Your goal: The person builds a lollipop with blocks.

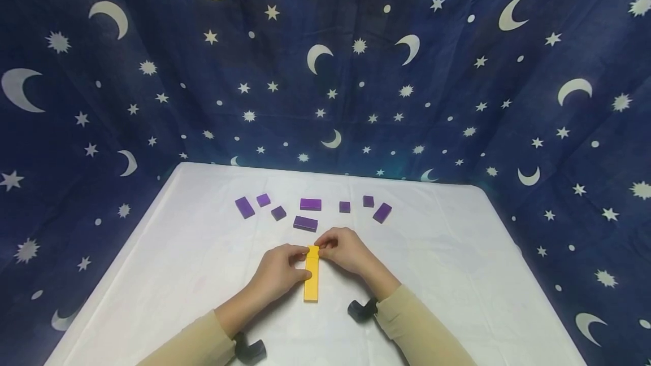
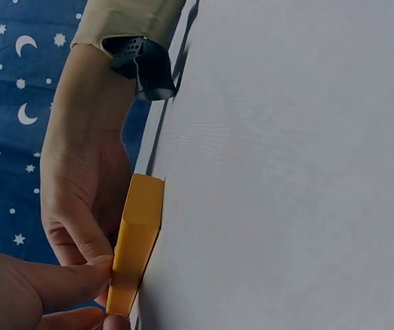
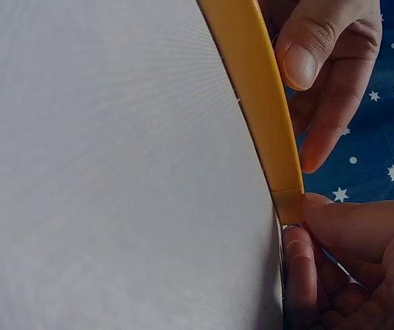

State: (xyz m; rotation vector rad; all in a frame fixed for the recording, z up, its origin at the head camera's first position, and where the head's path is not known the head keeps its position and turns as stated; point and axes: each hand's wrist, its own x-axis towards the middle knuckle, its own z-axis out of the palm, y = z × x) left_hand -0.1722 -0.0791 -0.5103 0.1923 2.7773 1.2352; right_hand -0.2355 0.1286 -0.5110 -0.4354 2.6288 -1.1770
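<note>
Both hands are in on the yellow pieces, mid-tabletop (image 1: 213, 275)! The long yellow block (image 1: 311, 284) lies pointing away from the person, and at its far end sits the small yellow block (image 1: 313, 252), end to end, a thin seam between them. Right hand (image 1: 346, 248) pinches that little one, thumb at its side and a finger at its far end. Left hand (image 1: 277, 270) braces the left side, thumb and forefinger loosely apart, pressing rather than clasping. Looks like the joining step, the two being squared into one straight bar. Beyond them, eight purple blocks (image 1: 311, 204), four long and four small, lie scattered and untouched. What's called for now, I'd judge: nudge the edges flush, then a gentle release, since a careless fingertip could knock the small one askew.
</note>
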